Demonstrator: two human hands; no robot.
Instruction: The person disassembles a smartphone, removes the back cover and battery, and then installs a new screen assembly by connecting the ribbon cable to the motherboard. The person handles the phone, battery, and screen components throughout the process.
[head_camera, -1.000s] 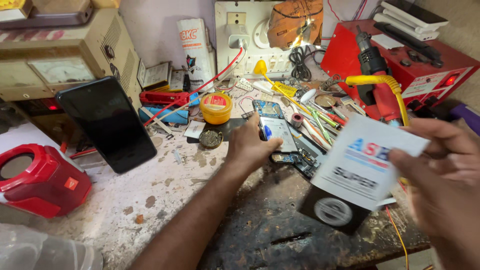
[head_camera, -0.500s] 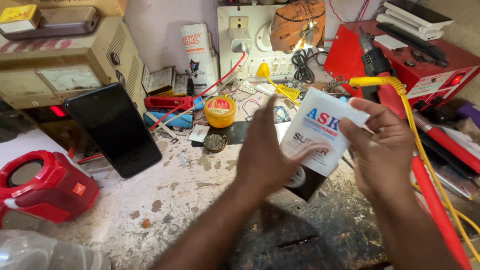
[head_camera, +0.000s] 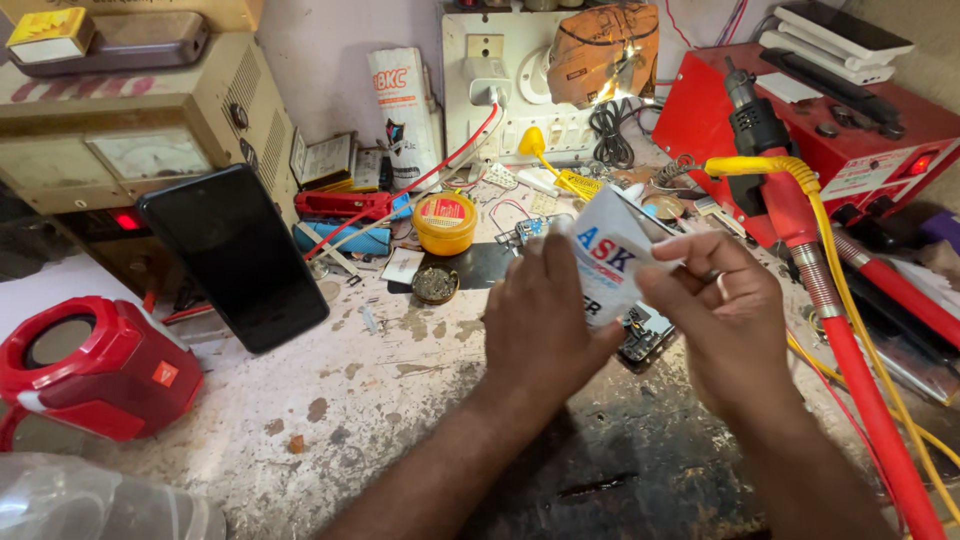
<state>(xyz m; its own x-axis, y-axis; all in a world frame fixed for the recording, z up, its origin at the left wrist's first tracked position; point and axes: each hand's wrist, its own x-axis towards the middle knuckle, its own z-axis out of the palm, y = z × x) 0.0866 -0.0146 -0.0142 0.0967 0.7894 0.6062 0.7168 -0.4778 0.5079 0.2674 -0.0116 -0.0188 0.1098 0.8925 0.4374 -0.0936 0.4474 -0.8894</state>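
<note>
I judge the step in hand to be opening the small white packet (head_camera: 608, 262): both hands hold it up over the workbench (head_camera: 400, 400). My left hand (head_camera: 545, 330) has its back toward the camera, fingers curled round the packet's near edge, the thumb hidden behind it. My right hand (head_camera: 725, 320) pinches the far edge between thumb and forefinger, a ring showing on one finger; the other fingers fold loosely under. Both forearms rise from the lower edge and meet at the packet. Any next move calls for a firm pinch on each side so the packet does not slip. Just below my right fingertips lies a bare phone circuit board (head_camera: 645, 335); beyond the left fingers stands a yellow flux tin (head_camera: 445, 222), and well to their left leans a black smartphone (head_camera: 235, 258).
</note>
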